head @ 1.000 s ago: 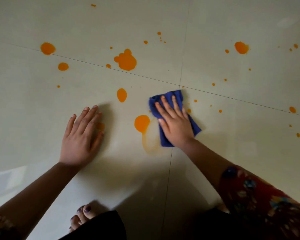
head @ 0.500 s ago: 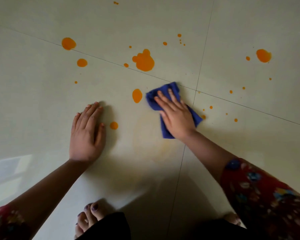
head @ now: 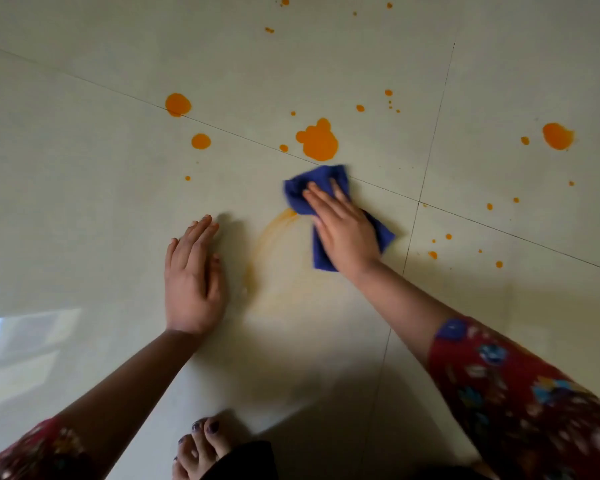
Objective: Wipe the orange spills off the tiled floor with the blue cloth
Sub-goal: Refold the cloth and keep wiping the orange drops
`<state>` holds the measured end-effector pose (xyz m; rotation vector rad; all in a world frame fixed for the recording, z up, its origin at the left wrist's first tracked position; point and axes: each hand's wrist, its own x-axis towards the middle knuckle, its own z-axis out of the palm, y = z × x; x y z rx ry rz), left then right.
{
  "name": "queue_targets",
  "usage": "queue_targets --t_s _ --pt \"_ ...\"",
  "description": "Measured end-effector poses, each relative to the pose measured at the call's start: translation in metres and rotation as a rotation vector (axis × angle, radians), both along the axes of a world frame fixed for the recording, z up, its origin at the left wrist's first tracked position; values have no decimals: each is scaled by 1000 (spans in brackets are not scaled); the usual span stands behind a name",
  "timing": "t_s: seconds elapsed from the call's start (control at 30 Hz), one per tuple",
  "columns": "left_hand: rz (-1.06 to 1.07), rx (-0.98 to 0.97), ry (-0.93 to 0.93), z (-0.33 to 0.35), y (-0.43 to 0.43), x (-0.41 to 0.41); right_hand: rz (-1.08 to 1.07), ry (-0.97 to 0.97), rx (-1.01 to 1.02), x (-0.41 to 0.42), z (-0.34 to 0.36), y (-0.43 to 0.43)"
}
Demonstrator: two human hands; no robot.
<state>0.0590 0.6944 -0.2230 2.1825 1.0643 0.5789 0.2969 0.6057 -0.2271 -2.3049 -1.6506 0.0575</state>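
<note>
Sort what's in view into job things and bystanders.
Job: blue cloth, right hand pressing it flat, large orange spill, orange smear, tiled floor.
Bystanders: left hand resting flat on the floor, bare foot, window reflection, floral sleeve.

Right hand (head: 347, 233): pressed flat on the blue cloth (head: 321, 183).
Left hand (head: 193, 278): laid flat on the tiled floor (head: 84, 202).
Orange spills (head: 318, 140): scattered beyond the cloth.

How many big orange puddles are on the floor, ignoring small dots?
4 puddles: two at left, one beyond the blue cloth, one far right. The cloth may hide more.
</note>
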Motion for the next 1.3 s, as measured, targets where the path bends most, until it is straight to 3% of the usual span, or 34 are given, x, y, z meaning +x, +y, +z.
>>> queue_targets --t_s 0.1,0.23,0.3,0.37,0.43,0.53,0.6,0.73,0.8,0.87,0.93,1.0,1.07,1.17,1.23,1.3 --pt "36 -14 -74 -2 2 -3 242 -15 34 -53 2 33" --pt "65 -83 -215 -4 5 -7 647 -66 -151 -74 6 -58" --pt "76 -103 -230 -3 6 -7 575 -102 -155 -33 4 -92" --pt "94 -118 -217 -2 5 -5 279 -71 -168 1 3 -87" --pt "137 -149 -209 0 5 -3 55 -48 -129 8 5 -50" --pt "125 -135 -174 6 11 -6 -50 -9 -90 -33 3 17" --pt "72 -62 -101 8 18 -18 83 -22 -101 -76 1 24" --pt "13 93 103 6 30 -52 646 -66 -240 -84 8 -54" --pt "58 63 128 2 29 -60 600 -83 -231 -44 4 -70" --pt "140 -17 60 0 28 -60 348 -105 -240 -16 2 -53" --pt "215 -79 -40 1 28 -59 142 -102 -198 -22 3 -11" --pt "256 -99 -115 0 27 -60 77 -32 -175 -57 0 34" --pt "299 -100 -177 -3 29 -65 136 -25 -120 -105 -3 58" --pt "358 -111 -216 -7 30 -71 482 -71 -188 -149 3 12" --pt "367 -114 -208 -7 30 -72 616 -65 -225 -130 7 -30" --pt "353 -126 -197 -6 28 -69 554 -120 -228 -89 5 -43"
